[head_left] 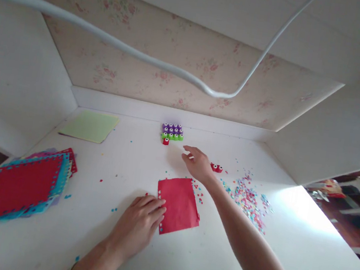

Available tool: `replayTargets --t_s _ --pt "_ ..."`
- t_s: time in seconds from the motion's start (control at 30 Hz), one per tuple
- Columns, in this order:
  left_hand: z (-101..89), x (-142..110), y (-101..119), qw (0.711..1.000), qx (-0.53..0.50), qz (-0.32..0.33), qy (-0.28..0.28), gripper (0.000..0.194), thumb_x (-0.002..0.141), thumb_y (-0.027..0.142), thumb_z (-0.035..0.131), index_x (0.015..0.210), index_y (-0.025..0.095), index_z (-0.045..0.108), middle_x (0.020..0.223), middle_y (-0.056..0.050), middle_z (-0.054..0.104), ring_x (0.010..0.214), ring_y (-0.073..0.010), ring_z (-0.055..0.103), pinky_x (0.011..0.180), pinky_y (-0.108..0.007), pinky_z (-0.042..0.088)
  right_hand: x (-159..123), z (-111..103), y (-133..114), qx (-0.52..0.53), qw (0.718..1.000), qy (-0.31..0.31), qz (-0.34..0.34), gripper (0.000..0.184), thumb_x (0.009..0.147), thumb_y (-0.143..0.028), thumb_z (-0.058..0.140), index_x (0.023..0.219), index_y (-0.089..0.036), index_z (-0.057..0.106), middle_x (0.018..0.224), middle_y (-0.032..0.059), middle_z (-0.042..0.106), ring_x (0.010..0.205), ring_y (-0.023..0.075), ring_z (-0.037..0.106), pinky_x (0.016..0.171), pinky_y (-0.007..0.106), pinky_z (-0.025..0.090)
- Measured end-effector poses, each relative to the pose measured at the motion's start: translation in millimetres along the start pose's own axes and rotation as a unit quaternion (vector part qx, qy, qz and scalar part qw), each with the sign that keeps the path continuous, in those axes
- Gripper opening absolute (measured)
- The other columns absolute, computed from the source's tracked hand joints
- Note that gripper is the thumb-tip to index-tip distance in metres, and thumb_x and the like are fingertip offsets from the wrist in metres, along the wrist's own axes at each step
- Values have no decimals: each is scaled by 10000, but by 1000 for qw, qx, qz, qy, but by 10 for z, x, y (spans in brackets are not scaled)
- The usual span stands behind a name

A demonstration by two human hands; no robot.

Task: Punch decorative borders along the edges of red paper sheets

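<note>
My left hand lies with its fingers flat on the left edge of a red sheet of paper. Small punched holes run along that edge. My right hand hovers beyond the sheet, fingers apart and holding nothing. Just left of it one small red craft punch stands in front of rows of purple craft punches and green craft punches. More red punches sit to the right of my right hand, partly hidden behind its wrist.
A pile of colourful confetti spreads across the right of the white table. Red and blue sheets with punched edges are stacked at the left. Pale green paper lies behind them. A white cable hangs across the top.
</note>
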State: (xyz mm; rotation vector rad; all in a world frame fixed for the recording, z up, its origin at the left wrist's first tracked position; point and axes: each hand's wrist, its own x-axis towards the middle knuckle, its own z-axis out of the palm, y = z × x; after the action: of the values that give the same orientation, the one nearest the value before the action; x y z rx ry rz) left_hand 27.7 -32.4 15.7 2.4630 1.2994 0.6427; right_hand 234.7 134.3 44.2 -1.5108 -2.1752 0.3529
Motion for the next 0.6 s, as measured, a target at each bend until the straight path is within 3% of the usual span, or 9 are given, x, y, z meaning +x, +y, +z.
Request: replayTargets --t_s 0.1,0.17,0.33,0.47,0.6 --pt "-6 -4 7 1000 6 0 -10 252 934 170 538 1128 228 687 1237 -25 682 1101 -250 595 982 -474 461 317 273 -276 -16 999 -33 -17 421 944 -279 480 1354 -203 536 1406 73 540 1150 193 594 981 299 457" --pt "-3 -14 1 1000 5 1 -13 247 943 194 539 1140 237 681 1249 -15 676 1104 -238 587 992 -453 445 485 392 -382 -23 999 -43 -16 386 951 -276 475 1318 -209 572 1389 79 556 1214 218 552 1017 323 425" --pt "19 -31 -3 1000 -3 0 -17 254 953 225 539 1175 264 656 1266 14 666 1104 -225 566 983 -432 432 659 519 -450 -19 999 -39 24 247 939 -261 498 1097 -211 681 1181 107 669 1078 253 619 939 361 454" --pt "-3 -26 17 1000 -15 4 -11 261 952 223 538 1183 276 647 1276 13 659 1091 -239 577 957 -449 447 650 518 -439 21 999 -27 37 205 905 -188 518 1016 -223 686 1127 75 689 1056 226 624 932 342 452" --pt "-90 -3 -49 996 -43 -47 58 236 974 199 481 1125 239 658 1179 -30 688 1036 -224 618 926 -417 477 482 464 -460 96 994 -33 35 247 888 -167 530 1104 -223 637 1099 41 706 983 164 666 887 292 492"
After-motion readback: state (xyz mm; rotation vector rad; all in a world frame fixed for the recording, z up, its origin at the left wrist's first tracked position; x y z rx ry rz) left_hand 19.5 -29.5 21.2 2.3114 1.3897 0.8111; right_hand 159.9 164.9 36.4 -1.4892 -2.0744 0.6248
